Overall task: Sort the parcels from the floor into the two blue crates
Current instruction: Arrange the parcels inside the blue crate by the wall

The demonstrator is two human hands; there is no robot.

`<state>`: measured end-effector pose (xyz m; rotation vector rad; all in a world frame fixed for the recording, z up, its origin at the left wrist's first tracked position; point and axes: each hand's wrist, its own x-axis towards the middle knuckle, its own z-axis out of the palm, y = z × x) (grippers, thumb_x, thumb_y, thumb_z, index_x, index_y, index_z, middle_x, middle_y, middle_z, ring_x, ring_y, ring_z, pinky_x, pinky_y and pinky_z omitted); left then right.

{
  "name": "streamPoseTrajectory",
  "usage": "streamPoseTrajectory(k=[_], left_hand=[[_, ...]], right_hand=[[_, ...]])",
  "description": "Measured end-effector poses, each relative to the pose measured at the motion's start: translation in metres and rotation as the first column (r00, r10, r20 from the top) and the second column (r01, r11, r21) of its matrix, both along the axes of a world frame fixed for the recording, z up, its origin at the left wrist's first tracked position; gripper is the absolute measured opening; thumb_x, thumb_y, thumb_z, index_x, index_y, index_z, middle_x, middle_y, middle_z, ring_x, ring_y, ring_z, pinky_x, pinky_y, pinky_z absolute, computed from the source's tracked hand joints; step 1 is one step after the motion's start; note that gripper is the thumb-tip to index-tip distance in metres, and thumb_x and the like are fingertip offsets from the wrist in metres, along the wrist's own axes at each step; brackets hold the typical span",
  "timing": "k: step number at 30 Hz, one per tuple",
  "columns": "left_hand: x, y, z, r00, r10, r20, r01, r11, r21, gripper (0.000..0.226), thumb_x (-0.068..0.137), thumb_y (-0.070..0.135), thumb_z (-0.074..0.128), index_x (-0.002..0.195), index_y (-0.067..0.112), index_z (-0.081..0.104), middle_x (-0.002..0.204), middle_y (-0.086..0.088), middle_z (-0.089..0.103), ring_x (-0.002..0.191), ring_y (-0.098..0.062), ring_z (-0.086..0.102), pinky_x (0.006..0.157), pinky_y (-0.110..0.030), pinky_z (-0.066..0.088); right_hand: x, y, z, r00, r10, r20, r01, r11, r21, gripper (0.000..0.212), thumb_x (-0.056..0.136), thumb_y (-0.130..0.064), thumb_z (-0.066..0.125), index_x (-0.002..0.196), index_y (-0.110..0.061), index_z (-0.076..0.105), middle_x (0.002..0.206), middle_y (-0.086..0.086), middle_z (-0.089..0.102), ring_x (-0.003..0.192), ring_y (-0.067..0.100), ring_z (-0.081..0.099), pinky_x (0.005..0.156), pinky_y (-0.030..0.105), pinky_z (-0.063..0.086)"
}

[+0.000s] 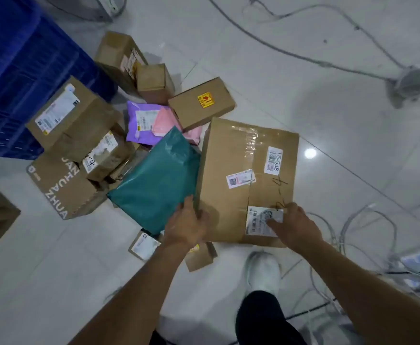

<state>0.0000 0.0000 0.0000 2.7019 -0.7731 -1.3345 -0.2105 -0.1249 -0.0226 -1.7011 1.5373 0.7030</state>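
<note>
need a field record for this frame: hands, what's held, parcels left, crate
left hand: grips the left edge of the large box
right hand: on the box's near right corner, thumb on a label
large box: taped, several labels; lifted or not, cannot tell
teal mailer: against the box's left side
still on floor: brown boxes, purple mailer, pink mailer
blue crate: upper left, inside not visible
</note>
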Motion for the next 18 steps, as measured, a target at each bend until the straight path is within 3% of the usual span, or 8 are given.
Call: streamPoseTrajectory(k=[3, 8, 12, 18], left_hand=[[0.002, -0.010, -0.032, 0.999, 0.037, -0.035, -0.039, 0.997, -0.073, 0.060, 0.098, 0.050, 0.047, 0.149, 0.026, 0.028, 0.143, -0.009, 0.049, 0.127, -0.034, 0.049, 0.106, -0.040, 0.039], [-0.004, -0.025, -0.054, 0.989, 0.125, -0.074, -0.137, 0.971, -0.196, 0.073, 0.091, 0.057, 0.057, 0.151, 0.033, 0.022, 0.144, 0.000, 0.050, 0.132, -0.029, 0.048, 0.109, -0.043, 0.038], [-0.009, -0.030, -0.061, 0.980, 0.184, -0.081, -0.198, 0.949, -0.244, 0.078, 0.090, 0.057, 0.059, 0.152, 0.036, 0.018, 0.143, 0.002, 0.049, 0.131, -0.028, 0.047, 0.110, -0.047, 0.040], [-0.011, -0.031, -0.056, 0.966, 0.231, -0.114, -0.251, 0.946, -0.206, 0.081, 0.087, 0.056, 0.064, 0.151, 0.034, 0.020, 0.142, 0.000, 0.051, 0.132, -0.029, 0.047, 0.110, -0.044, 0.039]], right_hand=[[0.000, -0.006, -0.032, 0.988, -0.150, 0.022, 0.152, 0.982, -0.115, 0.069, 0.084, -0.056, 0.065, 0.128, -0.009, 0.041, 0.122, 0.011, 0.047, 0.111, 0.034, 0.057, 0.088, 0.045, 0.049], [0.005, -0.027, -0.057, 0.884, -0.440, 0.159, 0.445, 0.895, 0.006, 0.074, 0.077, -0.060, 0.072, 0.124, -0.012, 0.042, 0.110, 0.004, 0.059, 0.100, 0.029, 0.063, 0.087, 0.047, 0.054], [0.004, -0.036, -0.062, 0.828, -0.523, 0.201, 0.517, 0.852, 0.085, 0.084, 0.076, -0.057, 0.074, 0.136, -0.014, 0.035, 0.113, 0.004, 0.058, 0.104, 0.030, 0.061, 0.092, 0.051, 0.052], [0.005, -0.035, -0.056, 0.842, -0.507, 0.183, 0.506, 0.861, 0.056, 0.079, 0.075, -0.057, 0.076, 0.130, -0.015, 0.038, 0.100, -0.001, 0.058, 0.091, 0.024, 0.061, 0.086, 0.047, 0.054]])
